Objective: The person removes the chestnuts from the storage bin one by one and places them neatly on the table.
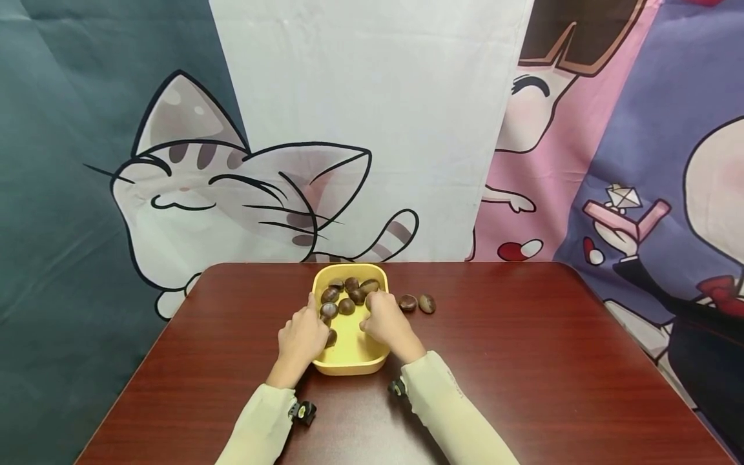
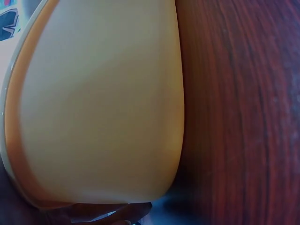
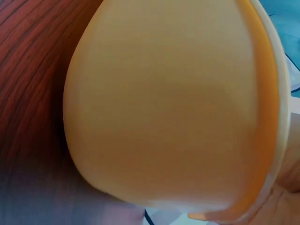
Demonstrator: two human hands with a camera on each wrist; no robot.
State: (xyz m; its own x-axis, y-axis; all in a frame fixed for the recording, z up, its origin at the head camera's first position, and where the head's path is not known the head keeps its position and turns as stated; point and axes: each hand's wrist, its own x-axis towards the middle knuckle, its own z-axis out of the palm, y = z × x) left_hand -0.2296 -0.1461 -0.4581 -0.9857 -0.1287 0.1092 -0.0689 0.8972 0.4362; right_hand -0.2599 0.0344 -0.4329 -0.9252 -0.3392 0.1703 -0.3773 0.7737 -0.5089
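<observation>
A yellow rectangular box (image 1: 350,369) stands on the table with several brown chestnuts (image 1: 346,306) inside, mostly toward its far and left parts. At its left side, my left hand (image 1: 303,332) grips the rim, one finger stretched forward along it. My right hand (image 1: 388,321) holds the right rim, its thumb over the inner side and fingers curled. In the left wrist view the box's outer wall (image 2: 103,108) fills most of the picture, with fingers low at its far end. The right wrist view shows the opposite wall (image 3: 164,103) and part of the hand over the rim.
Two loose chestnuts (image 1: 427,303) lie on the dark red wooden table (image 1: 523,374), just right of the right hand. Behind the table's far edge hangs a cloth backdrop (image 1: 372,97) with a cartoon cat and figures. Small dark cameras are strapped at both wrists.
</observation>
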